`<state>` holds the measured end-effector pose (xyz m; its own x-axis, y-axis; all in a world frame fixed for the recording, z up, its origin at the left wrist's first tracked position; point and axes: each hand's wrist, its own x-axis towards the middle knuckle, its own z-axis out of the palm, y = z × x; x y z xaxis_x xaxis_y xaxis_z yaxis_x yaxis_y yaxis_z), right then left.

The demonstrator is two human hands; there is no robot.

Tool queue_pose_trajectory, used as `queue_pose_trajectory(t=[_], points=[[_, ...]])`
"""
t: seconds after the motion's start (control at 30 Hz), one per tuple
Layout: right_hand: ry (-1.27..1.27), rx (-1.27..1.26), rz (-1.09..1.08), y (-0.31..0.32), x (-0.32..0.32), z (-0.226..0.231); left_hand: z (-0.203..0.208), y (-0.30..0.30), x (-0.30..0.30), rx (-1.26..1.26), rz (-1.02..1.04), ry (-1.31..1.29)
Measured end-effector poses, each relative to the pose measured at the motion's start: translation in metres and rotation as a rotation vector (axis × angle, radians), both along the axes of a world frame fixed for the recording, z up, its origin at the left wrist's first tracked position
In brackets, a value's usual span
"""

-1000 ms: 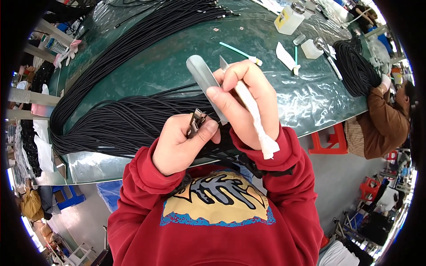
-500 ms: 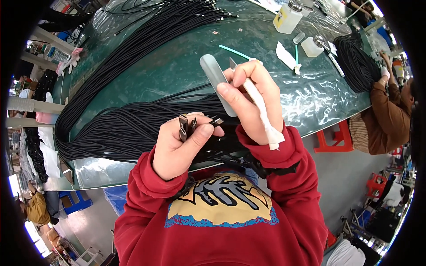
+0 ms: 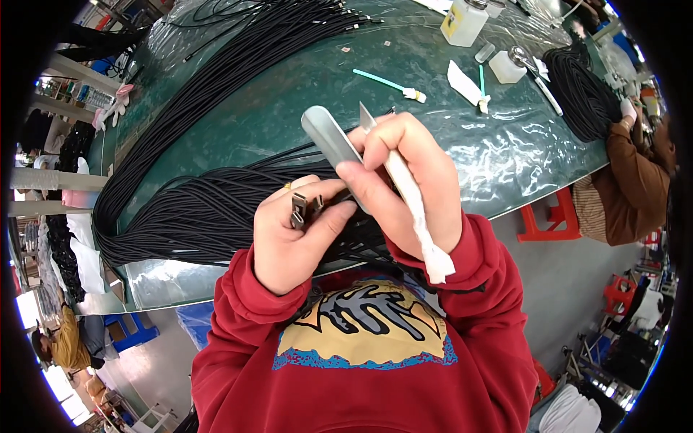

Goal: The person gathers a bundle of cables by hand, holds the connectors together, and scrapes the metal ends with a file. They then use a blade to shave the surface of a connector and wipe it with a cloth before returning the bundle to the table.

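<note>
My left hand [image 3: 281, 242] is closed around several black cable plugs [image 3: 297, 209], their metal ends poking out above the fist. My right hand [image 3: 422, 166] grips two things together. One is a smooth grey strip with a rounded end [image 3: 328, 135], slanting up to the left. The other is a thin pointed blade [image 3: 367, 115], whose handle is wrapped in white tape or paper [image 3: 413, 195] and hangs down past the palm. Thumb and fingertips of both hands meet over the plug held furthest right, which is mostly hidden. Beneath them lies a thick bundle of black cables [image 3: 202, 209].
Cables loop round at the left, their plug ends [image 3: 354, 22] at the back of the green table [image 3: 253, 108]. Farther back are a green stick [image 3: 379, 78], a white paper piece [image 3: 465, 85] and clear bottles [image 3: 463, 23]. A co-worker [image 3: 635, 180] sits right by coiled cables [image 3: 577, 94].
My right hand has come down and left, bringing the strip and blade to the plugs in my left hand. The rightmost plug is now covered. My left hand has barely shifted.
</note>
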<state>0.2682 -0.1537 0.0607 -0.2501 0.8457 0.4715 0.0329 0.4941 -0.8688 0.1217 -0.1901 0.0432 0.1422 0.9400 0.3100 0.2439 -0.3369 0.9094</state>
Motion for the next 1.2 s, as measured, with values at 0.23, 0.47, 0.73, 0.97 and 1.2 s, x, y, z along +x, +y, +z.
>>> queue_pose_trajectory(t=[0.23,0.47,0.73,0.97,1.2], points=[[0.165,-0.197,-0.061,0.008,0.008,-0.005,0.016,-0.004,0.008,0.007,-0.012,0.096],[0.206,-0.182,-0.035,0.0,0.016,-0.011,0.009,-0.004,0.005,-0.056,-0.017,-0.039],[0.166,0.008,0.066,-0.004,0.008,-0.014,0.007,0.003,-0.01,-0.736,-0.26,-0.636],[0.061,0.221,0.143,0.003,0.001,-0.013,0.006,0.011,-0.019,-0.905,-0.43,-0.822],[0.033,0.002,-0.017,-0.004,0.038,-0.028,-0.008,0.018,-0.018,-0.698,-0.35,-0.716]])
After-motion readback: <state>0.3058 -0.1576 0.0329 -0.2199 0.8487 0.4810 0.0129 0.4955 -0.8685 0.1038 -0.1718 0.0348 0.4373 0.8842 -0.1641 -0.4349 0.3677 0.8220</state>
